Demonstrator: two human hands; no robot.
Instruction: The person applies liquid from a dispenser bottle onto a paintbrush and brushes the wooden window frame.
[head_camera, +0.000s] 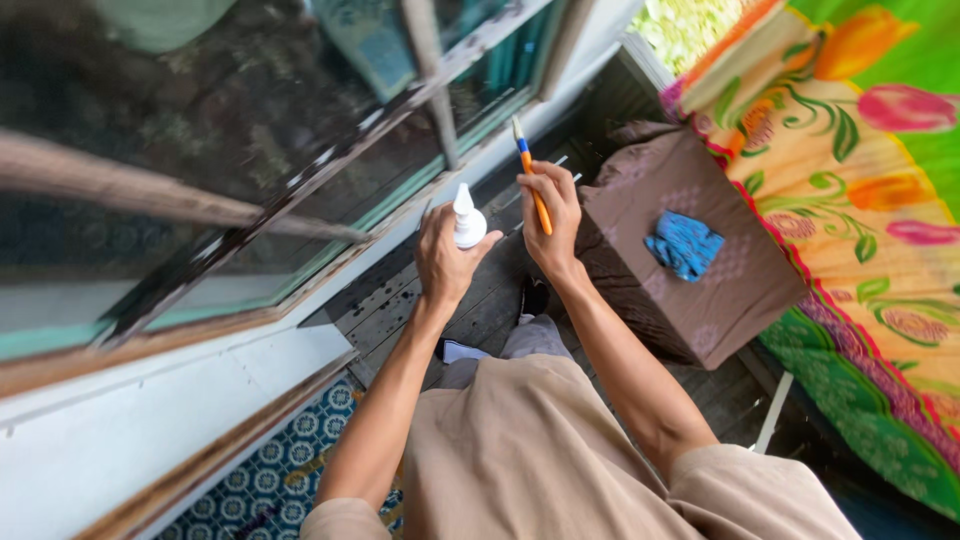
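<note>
My left hand (445, 255) grips a small white squeeze bottle (467, 220) with a pointed nozzle, held upright. Close beside it, my right hand (553, 215) holds a thin orange-handled brush (530, 175) with a blue band and pale tip, pointing up toward the window. Both hands hover in front of a glass window (220, 150) with a worn, flaking frame. My forearms reach out from short beige sleeves.
A brown cloth-covered box (640, 270) stands to the right with a crumpled blue rag (685, 243) on top. A bright flowered cloth (860, 200) covers the far right. Dark wooden floorboards (395, 300) lie below the hands; a blue patterned surface (290, 470) shows at lower left.
</note>
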